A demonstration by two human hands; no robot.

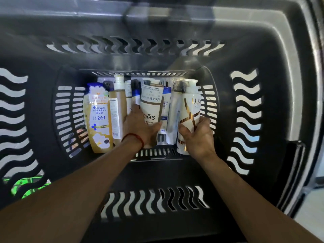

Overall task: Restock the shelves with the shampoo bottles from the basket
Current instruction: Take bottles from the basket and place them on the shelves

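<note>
Both arms reach down into the dark basket (273, 95), where the shampoo bottles lie packed on its floor. The left hand (138, 128) wraps its fingers around a white-and-brown bottle (151, 109); the right hand (199, 135) grips a white-and-gold bottle (190, 109) by the right wall.

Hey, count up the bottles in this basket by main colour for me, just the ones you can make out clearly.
Yellow-gold Head & Shoulders bottle: 1
Amber pump bottle: 1
White bottles: 3, namely the "pes" bottle under the left hand, the LUX bottle in the right hand, and a white tube between them
Total clearly seen: 5; more lie half hidden behind.
</note>
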